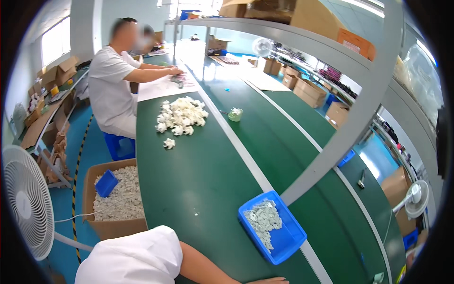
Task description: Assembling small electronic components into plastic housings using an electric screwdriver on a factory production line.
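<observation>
My left arm, in a white sleeve, comes in from the lower left and reaches right along the green table. My left hand lies low over the table at the bottom edge, its fingers stretched out and partly cut off by the frame. Nothing shows in it. Just beyond that hand stands a blue plastic bin, tilted across the white strip. Many small pale grey-white parts fill its left side. Farther up the table is a heap of white knobbly pieces, with one loose piece in front. My right hand is out of view.
A small green cup stands mid-table. At left, a carton holds white pieces and a blue scoop-like tray, near a white fan. A grey post rises at right. A co-worker sits at the far left side.
</observation>
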